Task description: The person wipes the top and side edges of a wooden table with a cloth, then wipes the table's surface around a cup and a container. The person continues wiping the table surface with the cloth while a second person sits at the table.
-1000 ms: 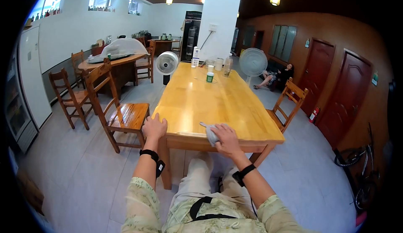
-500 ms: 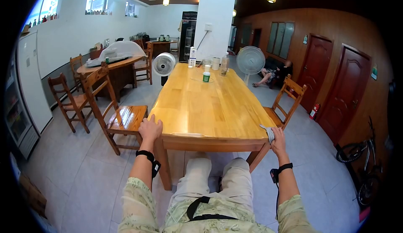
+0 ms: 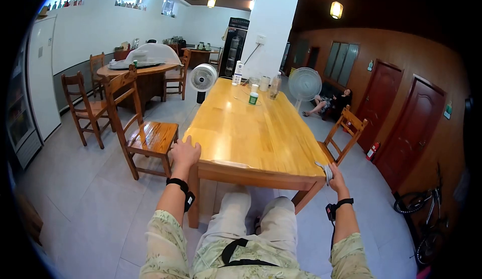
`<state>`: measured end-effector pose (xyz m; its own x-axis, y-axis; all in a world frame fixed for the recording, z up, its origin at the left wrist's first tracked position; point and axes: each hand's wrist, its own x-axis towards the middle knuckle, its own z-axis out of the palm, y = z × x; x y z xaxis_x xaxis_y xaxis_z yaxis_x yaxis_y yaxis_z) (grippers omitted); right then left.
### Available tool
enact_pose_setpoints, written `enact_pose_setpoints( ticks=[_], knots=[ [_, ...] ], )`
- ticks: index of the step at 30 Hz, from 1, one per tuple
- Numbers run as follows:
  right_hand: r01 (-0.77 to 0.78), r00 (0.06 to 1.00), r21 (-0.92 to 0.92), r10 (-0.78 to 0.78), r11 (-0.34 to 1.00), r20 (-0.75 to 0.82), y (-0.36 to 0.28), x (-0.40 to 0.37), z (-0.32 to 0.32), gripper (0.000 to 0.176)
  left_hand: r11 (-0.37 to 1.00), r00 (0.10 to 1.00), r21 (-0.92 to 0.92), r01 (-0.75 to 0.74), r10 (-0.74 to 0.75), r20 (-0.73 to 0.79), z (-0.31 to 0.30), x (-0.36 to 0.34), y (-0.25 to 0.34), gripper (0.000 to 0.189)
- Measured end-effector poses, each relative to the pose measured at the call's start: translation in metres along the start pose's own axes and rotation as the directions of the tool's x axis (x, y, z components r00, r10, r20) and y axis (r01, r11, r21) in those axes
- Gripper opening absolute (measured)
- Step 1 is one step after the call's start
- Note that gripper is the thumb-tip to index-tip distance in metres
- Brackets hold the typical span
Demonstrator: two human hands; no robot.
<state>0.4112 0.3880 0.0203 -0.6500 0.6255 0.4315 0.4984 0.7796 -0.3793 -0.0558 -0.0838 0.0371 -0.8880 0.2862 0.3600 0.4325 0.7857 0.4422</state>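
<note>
A wooden table with a glossy yellow top stands right in front of me. My left hand grips its near left corner, the fingers bent over the edge. At the near right corner my right hand is closed on a grey cloth, which lies bunched against the table's edge. Part of the cloth is hidden by the fingers. Toward the table's far end stand a green-and-white cup, a white carton and a clear bottle.
Wooden chairs stand left and right of the table. Beyond it are a white fan, a second fan and a pillar. A seated person is at the back right. A bicycle leans at the right.
My view has tilted, so the table and room appear rotated slightly clockwise. Both hands keep their places at the two near corners, and the cloth is still in my right hand.
</note>
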Motion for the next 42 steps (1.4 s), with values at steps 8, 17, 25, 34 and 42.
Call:
enact_pose_setpoints(
  ticks=[8,17,25,34,42],
  knots=[
    [-0.06,0.993,-0.38,0.018,0.923,-0.113,-0.036,-0.018,0.023,0.09,1.0,0.999,0.023,-0.004,0.006,-0.049,0.005,-0.001,0.003,0.06],
    [0.377,0.914,-0.314,-0.406,0.871,-0.028,-0.185,-0.009,0.085,0.082,1.0,0.997,0.024,-0.001,0.003,-0.077,0.007,0.001,0.002,0.058],
    [0.598,0.802,-0.215,-0.578,0.772,0.151,-0.318,0.003,0.118,0.076,1.0,0.997,0.01,0.007,-0.006,-0.081,0.0,-0.004,0.004,0.058],
    [0.732,0.68,-0.134,-0.729,0.668,0.082,-0.422,0.012,0.175,0.077,0.999,0.993,-0.036,-0.011,0.006,-0.118,0.001,-0.003,0.002,0.055],
    [0.63,0.769,-0.109,-0.637,0.769,-0.046,-0.424,0.005,0.17,0.068,0.999,0.997,-0.051,0.003,-0.007,-0.081,-0.001,-0.001,0.001,0.056]
  ],
)
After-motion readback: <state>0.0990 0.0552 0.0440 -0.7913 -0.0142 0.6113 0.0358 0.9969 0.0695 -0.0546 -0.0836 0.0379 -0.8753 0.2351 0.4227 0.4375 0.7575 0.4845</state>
